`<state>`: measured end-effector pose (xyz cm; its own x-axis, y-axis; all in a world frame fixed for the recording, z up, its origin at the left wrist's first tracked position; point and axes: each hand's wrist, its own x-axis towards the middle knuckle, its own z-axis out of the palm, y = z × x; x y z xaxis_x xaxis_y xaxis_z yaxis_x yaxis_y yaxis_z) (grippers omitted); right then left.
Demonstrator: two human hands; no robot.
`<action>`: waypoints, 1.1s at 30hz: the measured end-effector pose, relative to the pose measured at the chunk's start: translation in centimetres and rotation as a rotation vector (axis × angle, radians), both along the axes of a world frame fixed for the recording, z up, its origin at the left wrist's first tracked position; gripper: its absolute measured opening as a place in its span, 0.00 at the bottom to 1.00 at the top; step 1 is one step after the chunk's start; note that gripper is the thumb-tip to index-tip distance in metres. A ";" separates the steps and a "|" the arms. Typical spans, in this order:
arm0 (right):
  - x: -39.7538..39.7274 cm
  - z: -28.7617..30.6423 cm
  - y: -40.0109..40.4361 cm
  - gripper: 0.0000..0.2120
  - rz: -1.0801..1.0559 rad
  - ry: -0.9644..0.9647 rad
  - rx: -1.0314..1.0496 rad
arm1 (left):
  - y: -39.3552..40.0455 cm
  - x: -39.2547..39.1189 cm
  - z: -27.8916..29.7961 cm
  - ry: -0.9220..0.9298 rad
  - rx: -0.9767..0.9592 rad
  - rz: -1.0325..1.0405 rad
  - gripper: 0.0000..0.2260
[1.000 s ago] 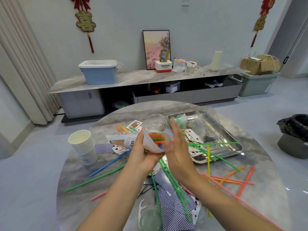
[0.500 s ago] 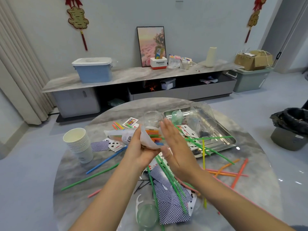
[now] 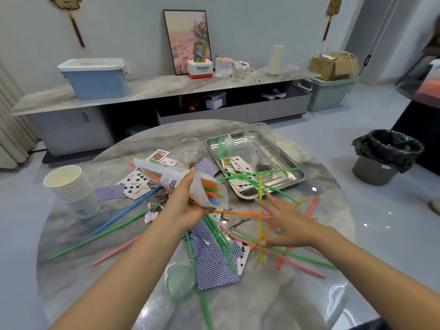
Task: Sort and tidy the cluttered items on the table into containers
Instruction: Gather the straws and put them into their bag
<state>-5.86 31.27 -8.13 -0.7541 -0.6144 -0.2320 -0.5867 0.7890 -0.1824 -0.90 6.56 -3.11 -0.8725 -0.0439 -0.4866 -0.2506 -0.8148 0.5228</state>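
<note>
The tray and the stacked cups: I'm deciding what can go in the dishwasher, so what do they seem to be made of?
The tray looks like polished metal, probably stainless steel: silvery, with mirror-like reflections and a rolled rim. The stacked cups look like paper: matte white, thin layered rims, faint print on the lowest one. A coating can't be told from here.
</note>
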 end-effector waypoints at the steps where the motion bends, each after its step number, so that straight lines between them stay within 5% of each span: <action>1: 0.2 -0.6 0.4 0.61 -0.004 -0.053 0.076 | 0.1 0.0 -0.1 -0.003 -0.002 0.000 0.21; 7: 0.5 -3.2 0.6 0.63 -0.044 -0.088 0.173 | 0.5 -0.2 -0.8 -0.007 -0.021 0.008 0.17; 15: -1.0 -3.6 -0.3 0.30 -0.063 0.028 -0.029 | -0.2 -0.4 -0.7 0.002 -0.017 -0.005 0.21; 20: -1.4 -4.3 0.0 0.33 -0.081 0.090 -0.178 | -0.5 -0.4 -0.6 0.006 0.009 -0.002 0.24; 23: -2.4 -4.0 0.0 0.37 0.066 0.210 -0.088 | -0.6 -0.4 -0.5 0.008 0.025 -0.004 0.24; 26: -3.4 -3.5 -0.4 0.28 0.141 0.210 0.012 | -0.7 -0.5 -0.3 0.002 0.027 0.002 0.23; 33: -4.4 -4.3 -1.5 0.08 0.194 0.266 -0.185 | -0.9 -0.5 -0.4 -0.007 0.029 0.004 0.22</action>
<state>-10.24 29.80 -12.42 -0.6384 -0.7651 0.0842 -0.7682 0.6264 -0.1325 -1.40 5.63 -3.55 -0.8689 -0.0334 -0.4938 -0.2508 -0.8304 0.4975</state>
